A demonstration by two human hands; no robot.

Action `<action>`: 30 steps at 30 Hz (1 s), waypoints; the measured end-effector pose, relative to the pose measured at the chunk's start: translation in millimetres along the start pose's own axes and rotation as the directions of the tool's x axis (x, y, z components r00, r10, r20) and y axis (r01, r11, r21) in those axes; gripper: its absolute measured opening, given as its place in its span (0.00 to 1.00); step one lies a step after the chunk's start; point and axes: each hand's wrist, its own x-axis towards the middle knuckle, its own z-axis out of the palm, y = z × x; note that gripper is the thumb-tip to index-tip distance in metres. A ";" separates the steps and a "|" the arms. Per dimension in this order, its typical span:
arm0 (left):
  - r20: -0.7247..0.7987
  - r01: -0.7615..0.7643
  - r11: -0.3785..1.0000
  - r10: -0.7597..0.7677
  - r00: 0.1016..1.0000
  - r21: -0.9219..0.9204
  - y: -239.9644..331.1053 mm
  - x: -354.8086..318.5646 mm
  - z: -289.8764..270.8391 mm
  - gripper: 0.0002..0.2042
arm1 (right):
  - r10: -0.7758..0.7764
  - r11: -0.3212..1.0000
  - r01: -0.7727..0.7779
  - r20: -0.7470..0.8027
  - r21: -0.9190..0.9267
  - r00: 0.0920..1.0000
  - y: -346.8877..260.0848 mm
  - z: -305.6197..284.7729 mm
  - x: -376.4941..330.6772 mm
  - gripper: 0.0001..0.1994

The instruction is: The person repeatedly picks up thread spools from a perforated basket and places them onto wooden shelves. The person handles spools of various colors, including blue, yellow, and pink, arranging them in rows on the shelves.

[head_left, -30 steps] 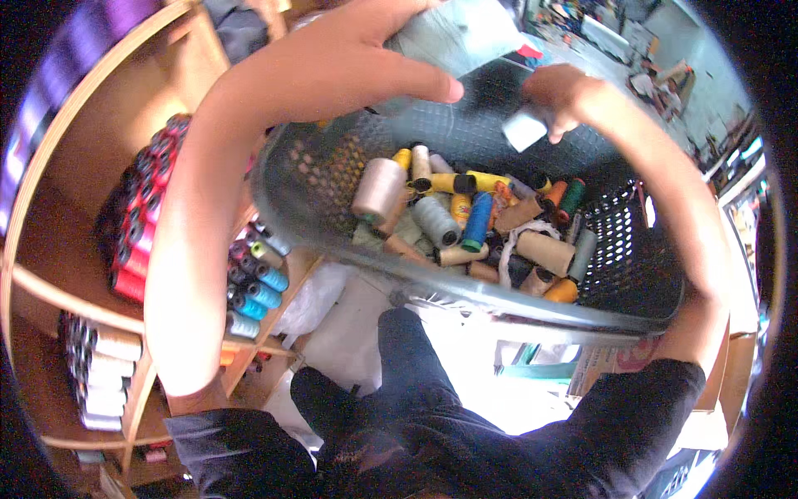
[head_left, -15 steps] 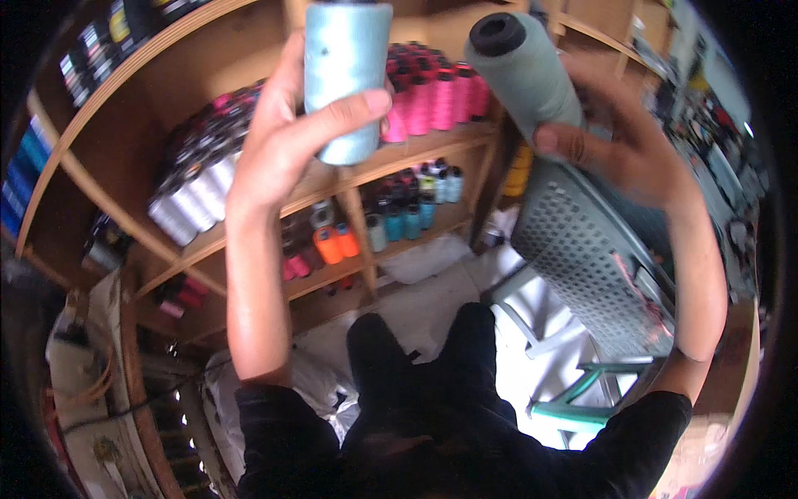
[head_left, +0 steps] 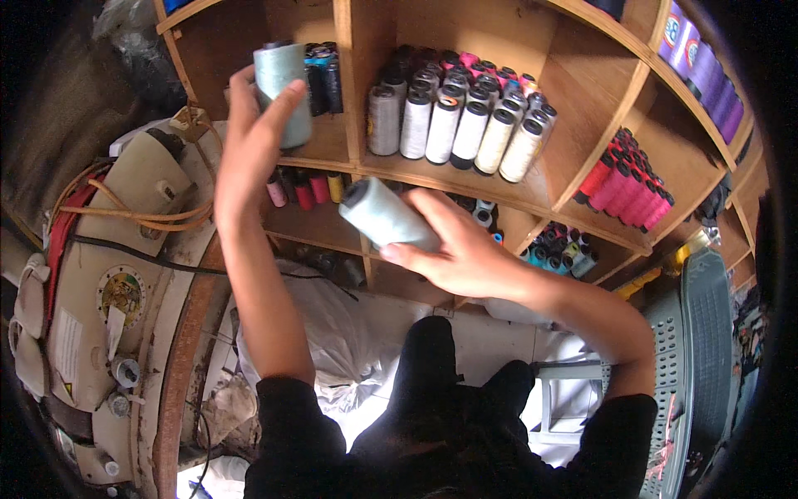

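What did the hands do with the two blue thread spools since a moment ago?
Both hands lifted out of the grey basket, each gripping a pale blue spool. Now the left hand raises its spool to the upper left shelf cubby, and the right hand tips its spool sideways lower down. The grips have not changed over the last half second.

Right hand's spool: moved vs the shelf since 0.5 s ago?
Yes. The right hand has brought its grey-green spool down: earlier it was up by the pink spools' compartment, now it sits below the white spools on the shelf.
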 end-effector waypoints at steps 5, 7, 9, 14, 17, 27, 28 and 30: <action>-0.143 -0.053 0.897 0.128 0.981 0.438 -59.0 98.0 -42.6 0.32 | 0.236 0.941 -0.203 -0.095 0.271 0.967 9.1 62.6 89.6 0.46; -0.175 0.003 0.769 0.142 0.974 0.639 -91.0 131.6 -54.2 0.33 | 0.256 0.947 -0.199 -0.221 0.253 0.941 0.1 83.0 125.5 0.42; -0.133 0.012 0.690 0.122 0.983 0.724 -128.7 166.4 -73.7 0.33 | 0.267 0.955 -0.206 -0.318 0.212 0.910 -14.7 92.9 152.2 0.37; -0.181 0.149 0.576 -0.002 0.983 0.804 -171.7 167.2 -64.0 0.34 | 0.173 0.985 -0.143 -0.498 0.098 0.850 -4.8 119.8 203.7 0.26; -0.111 0.111 0.497 -0.031 0.993 0.861 -179.0 161.5 -60.9 0.36 | 0.165 0.986 -0.147 -0.604 0.080 0.780 -0.4 133.1 224.3 0.25; -0.016 0.001 0.622 0.018 1.000 0.783 -182.7 158.5 -56.8 0.37 | 0.391 0.920 -0.319 -0.561 0.227 0.730 47.3 134.8 290.0 0.19; -0.026 0.013 0.634 0.011 1.000 0.773 -183.5 157.8 -56.6 0.36 | 0.398 0.917 -0.330 -0.557 0.223 0.729 50.1 137.3 294.3 0.19; -0.047 0.038 0.653 -0.004 0.999 0.756 -182.7 156.3 -57.5 0.35 | 0.352 0.936 -0.285 -0.600 0.207 0.719 53.6 146.8 299.4 0.17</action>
